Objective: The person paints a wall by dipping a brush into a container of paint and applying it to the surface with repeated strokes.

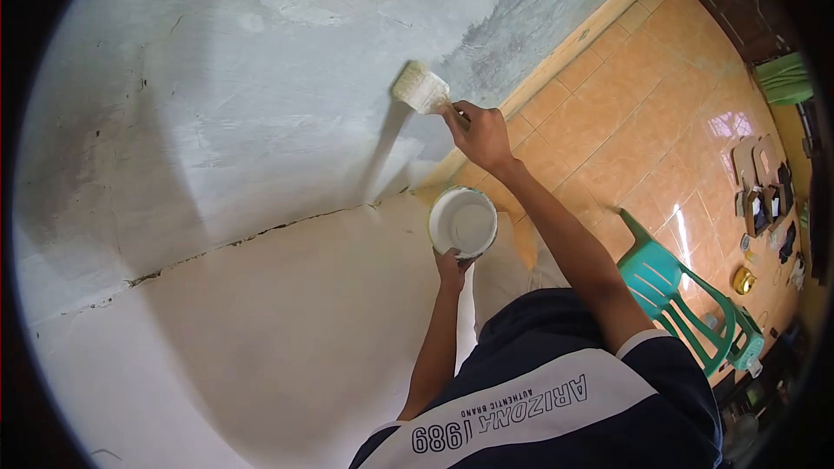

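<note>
A wide brush (420, 88) with pale, paint-coated bristles is against or very near the grey, patchy wall (304, 61). My right hand (482, 135) is closed round its handle. Lower down, my left hand (453, 267) grips the near rim of a round white container (463, 222). Whitish paint or paste shows inside the container, which is held upright below the brush. The brush casts a long shadow down the wall.
A cracked seam runs between the grey wall and the white surface (287, 321). Orange tiles (625, 113) cover the floor at the right. A green plastic chair (669, 282) stands near my right arm. Boxes (761, 208) and a gold-coloured pot (744, 280) lie beyond it.
</note>
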`<state>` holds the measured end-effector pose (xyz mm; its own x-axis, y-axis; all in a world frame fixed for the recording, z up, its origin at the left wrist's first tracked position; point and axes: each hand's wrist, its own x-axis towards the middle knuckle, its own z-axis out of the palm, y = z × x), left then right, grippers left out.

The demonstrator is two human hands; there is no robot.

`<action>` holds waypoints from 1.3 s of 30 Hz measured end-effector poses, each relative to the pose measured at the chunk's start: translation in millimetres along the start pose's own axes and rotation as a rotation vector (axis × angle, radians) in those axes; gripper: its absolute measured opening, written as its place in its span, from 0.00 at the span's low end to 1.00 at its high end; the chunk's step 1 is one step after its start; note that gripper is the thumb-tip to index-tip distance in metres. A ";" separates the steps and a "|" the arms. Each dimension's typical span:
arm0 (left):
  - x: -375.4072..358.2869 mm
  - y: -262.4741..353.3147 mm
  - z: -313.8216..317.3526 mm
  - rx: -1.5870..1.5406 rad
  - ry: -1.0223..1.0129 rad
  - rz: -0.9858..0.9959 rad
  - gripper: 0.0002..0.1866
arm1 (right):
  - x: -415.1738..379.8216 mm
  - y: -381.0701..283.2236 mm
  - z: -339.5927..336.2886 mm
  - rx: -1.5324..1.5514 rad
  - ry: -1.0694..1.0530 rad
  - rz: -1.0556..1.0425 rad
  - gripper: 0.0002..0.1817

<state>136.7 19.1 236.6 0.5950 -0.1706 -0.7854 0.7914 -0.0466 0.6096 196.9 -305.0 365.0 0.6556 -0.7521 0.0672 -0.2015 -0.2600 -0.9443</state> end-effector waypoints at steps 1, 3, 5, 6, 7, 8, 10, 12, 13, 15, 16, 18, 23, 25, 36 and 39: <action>0.2 1.2 0.4 -0.008 -0.004 -0.014 0.41 | 2.5 13.6 7.8 -0.046 -0.017 0.072 0.19; -6.4 8.3 7.9 0.017 0.004 -0.005 0.41 | 7.0 38.1 20.3 -0.090 -0.030 0.141 0.19; -9.7 13.8 11.1 0.043 0.013 0.001 0.41 | 7.1 58.8 29.1 -0.216 -0.031 0.200 0.20; -9.3 14.2 10.1 0.036 0.007 0.005 0.41 | 4.8 72.0 34.7 -0.215 -0.030 0.200 0.20; -8.1 13.1 8.5 0.027 0.001 0.009 0.41 | 2.3 81.8 38.0 -0.292 -0.030 0.245 0.20; -6.4 12.7 7.1 0.025 0.001 0.010 0.41 | 1.3 91.1 41.6 -0.369 -0.029 0.288 0.20; -2.6 14.7 4.6 0.022 0.001 -0.029 0.41 | 1.9 78.6 36.3 -0.303 -0.019 0.291 0.20; -2.2 15.7 5.9 -0.008 -0.014 0.001 0.41 | 6.0 57.1 28.3 -0.236 -0.011 0.294 0.20; -4.7 15.9 7.1 -0.039 -0.025 0.027 0.40 | 10.9 35.1 19.9 -0.144 -0.033 0.272 0.21; -6.0 16.7 9.4 -0.024 -0.031 0.037 0.41 | 13.1 -1.8 -0.2 -0.051 -0.058 0.251 0.21; -5.3 19.0 10.7 -0.006 -0.043 0.048 0.41 | 12.0 -17.8 -10.6 0.015 -0.064 0.224 0.21; -7.9 22.1 12.8 0.000 -0.036 0.035 0.42 | 8.5 -28.7 -14.7 0.082 -0.070 0.197 0.21; -8.8 27.2 18.3 0.012 -0.024 0.026 0.42 | 14.1 21.5 17.9 -0.062 -0.060 0.161 0.20; -9.7 31.7 18.9 0.009 -0.007 -0.004 0.42 | 12.6 39.0 23.8 -0.114 -0.042 0.164 0.20; -6.2 34.9 13.3 0.066 -0.046 0.024 0.42 | 16.0 30.2 15.6 -0.195 -0.046 0.233 0.24; -5.4 35.0 12.2 0.059 -0.047 0.025 0.42 | 20.0 -1.6 0.6 -0.094 -0.079 0.202 0.21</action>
<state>159.5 6.4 263.4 0.6065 -0.2182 -0.7646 0.7656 -0.0993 0.6356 210.8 -319.3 367.6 0.6492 -0.7459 -0.1489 -0.3989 -0.1672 -0.9016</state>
